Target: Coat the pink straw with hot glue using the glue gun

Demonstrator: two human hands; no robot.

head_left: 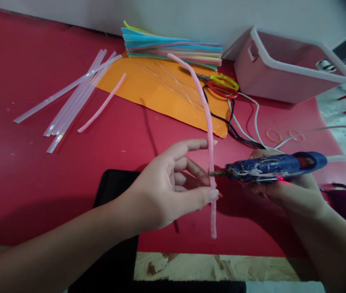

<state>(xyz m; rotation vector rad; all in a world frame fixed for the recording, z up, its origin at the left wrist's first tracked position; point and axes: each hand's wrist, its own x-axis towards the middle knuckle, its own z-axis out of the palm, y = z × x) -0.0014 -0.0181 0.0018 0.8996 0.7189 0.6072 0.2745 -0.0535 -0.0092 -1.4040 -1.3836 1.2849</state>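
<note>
Clear sticks (75,93) far L, then a short pink stem (102,103) just R of them, both well apart from my fingers. Black slab (116,195) near side, partly under my L forearm. L hand (163,187) next: thumb pressed in vs. curled fingers, nearly closed, pinching the long stem (209,122); index reaches out to it farther along. Stem sits at the R edge of that hand, long axis near–far, far part bowing L, short tail sticking out near side.

Key relation, I'd say: the nozzle (220,173) comes in from R, approx. square to the stem, its tip over the stretch btwn my thumb and index. Touching or just above? Can't tell. L hand's nearer that spot. Gun (267,167) lies L–R; R hand (298,195) is wrapped round it, some fingers hidden underneath.
</note>
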